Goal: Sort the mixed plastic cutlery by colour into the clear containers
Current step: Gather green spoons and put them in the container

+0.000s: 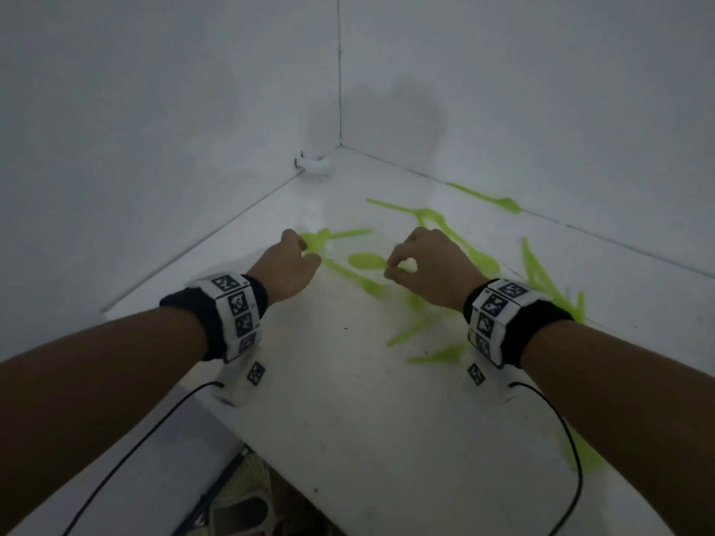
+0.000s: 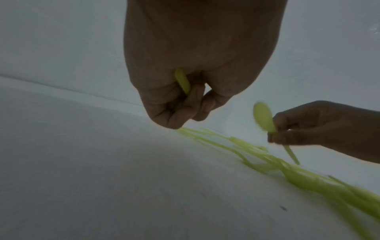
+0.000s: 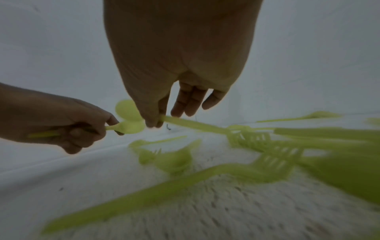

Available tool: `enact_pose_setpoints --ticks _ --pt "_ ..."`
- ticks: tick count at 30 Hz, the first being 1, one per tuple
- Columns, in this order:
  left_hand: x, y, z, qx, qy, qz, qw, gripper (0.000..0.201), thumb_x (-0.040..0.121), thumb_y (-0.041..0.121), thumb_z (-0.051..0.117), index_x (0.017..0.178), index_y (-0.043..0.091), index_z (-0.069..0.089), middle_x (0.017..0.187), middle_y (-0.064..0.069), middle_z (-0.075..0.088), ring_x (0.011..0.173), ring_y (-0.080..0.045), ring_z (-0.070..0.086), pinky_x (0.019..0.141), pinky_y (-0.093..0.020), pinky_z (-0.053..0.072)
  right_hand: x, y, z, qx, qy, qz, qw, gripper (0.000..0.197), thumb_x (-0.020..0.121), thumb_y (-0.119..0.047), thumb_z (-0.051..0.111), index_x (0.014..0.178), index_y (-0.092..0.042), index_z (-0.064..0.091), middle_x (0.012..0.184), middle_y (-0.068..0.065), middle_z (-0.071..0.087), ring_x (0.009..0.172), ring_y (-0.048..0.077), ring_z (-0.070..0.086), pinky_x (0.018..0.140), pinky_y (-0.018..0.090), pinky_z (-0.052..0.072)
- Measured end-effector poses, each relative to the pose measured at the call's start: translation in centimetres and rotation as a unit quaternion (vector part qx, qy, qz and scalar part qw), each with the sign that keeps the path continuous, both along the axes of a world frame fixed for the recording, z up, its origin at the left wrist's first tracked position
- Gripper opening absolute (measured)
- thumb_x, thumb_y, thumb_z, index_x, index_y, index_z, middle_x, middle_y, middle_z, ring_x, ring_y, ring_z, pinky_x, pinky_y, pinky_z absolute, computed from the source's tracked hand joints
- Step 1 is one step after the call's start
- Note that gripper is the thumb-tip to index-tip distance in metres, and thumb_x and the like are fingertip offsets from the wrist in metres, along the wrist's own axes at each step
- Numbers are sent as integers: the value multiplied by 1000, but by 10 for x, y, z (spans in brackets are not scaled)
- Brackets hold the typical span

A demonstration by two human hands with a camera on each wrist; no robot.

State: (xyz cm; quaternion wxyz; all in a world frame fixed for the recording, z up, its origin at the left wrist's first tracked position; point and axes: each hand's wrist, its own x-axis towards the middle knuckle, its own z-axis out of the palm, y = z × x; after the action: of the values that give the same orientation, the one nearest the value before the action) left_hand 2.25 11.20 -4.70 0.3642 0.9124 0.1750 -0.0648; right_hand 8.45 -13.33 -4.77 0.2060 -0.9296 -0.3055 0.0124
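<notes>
Lime-green plastic cutlery (image 1: 425, 326) lies scattered on the white table (image 1: 348, 400), mostly on its right half. My left hand (image 1: 307, 254) grips a green spoon; its handle (image 2: 182, 82) runs through the curled fingers and its bowl (image 3: 131, 127) sticks out past them. My right hand (image 1: 392, 266) pinches the handle (image 3: 170, 119) of a second green spoon between thumb and forefinger, with its bowl (image 1: 365, 261) pointing left toward the other hand. Both spoons are lifted off the table, close together. No clear container is in view.
White walls meet in a corner behind the table, where a small white fitting (image 1: 315, 166) sits. More green forks (image 3: 257, 141) and knives (image 1: 537, 272) lie to the right and by the back wall (image 1: 483, 197). The table's front edge (image 1: 271, 458) drops to the floor.
</notes>
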Motion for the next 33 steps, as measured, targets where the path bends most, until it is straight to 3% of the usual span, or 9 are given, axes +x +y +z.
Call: enact_pose_setpoints --ticks 4,8,11,14,17,20,24,28,33 --pt "41 9 0 78 -17 -93 993 27 101 29 51 122 11 53 114 -7 58 104 -30 58 83 -35 44 10 9 6 115 77 -134 981 15 105 -27 46 100 -13 47 76 2 59 68 26 53 65 38 47" --pt "67 19 -4 150 -65 -248 955 18 105 23 39 96 14 53 110 -12 67 95 -33 61 85 -44 50 18 10 2 49 139 -245 958 24 104 -30 44 117 -10 49 109 8 63 94 31 60 77 37 49" --pt "80 23 -7 162 -43 -276 946 21 104 24 39 122 17 49 104 -10 64 91 -31 60 78 -38 47 18 8 -5 -41 155 -281 946 39 103 -42 48 128 -12 52 110 3 54 99 25 53 80 33 41" --pt "95 19 -10 124 46 -270 954 47 105 33 42 143 7 34 106 -11 66 99 -31 62 82 -38 50 18 9 -14 -52 166 -285 942 41 97 -49 61 116 -14 58 107 -1 56 96 22 55 78 32 42" --pt "110 12 -13 139 73 -275 949 45 104 33 46 134 2 34 119 -15 64 103 -32 61 79 -37 51 18 17 -18 -75 138 -279 947 30 94 -42 64 105 -14 61 103 0 58 97 24 58 75 32 45" --pt "124 10 -12 163 75 -289 940 32 100 21 52 123 3 39 113 -16 65 102 -32 64 92 -44 54 20 26 -18 -117 99 -282 947 24 97 -33 54 103 -14 67 107 6 66 95 28 63 75 33 51" --pt "136 9 -6 213 67 -346 911 10 96 10 58 99 2 54 117 -22 66 107 -37 64 89 -40 52 20 32 -3 -94 19 -330 939 24 101 -30 46 106 -16 65 101 7 68 93 34 64 73 34 45" --pt "140 2 -7 252 39 -383 888 23 100 12 53 119 -1 53 122 -19 61 111 -36 61 90 -40 49 22 29 16 -95 -80 -347 930 11 100 -30 46 97 -20 50 81 1 62 87 37 63 72 37 29" --pt "139 -6 -11 274 -4 -401 874 25 103 12 46 127 5 50 123 -17 61 111 -36 60 89 -39 48 25 18 17 61 8 -376 924 31 100 -42 43 92 -12 46 84 6 64 83 34 59 80 42 48"
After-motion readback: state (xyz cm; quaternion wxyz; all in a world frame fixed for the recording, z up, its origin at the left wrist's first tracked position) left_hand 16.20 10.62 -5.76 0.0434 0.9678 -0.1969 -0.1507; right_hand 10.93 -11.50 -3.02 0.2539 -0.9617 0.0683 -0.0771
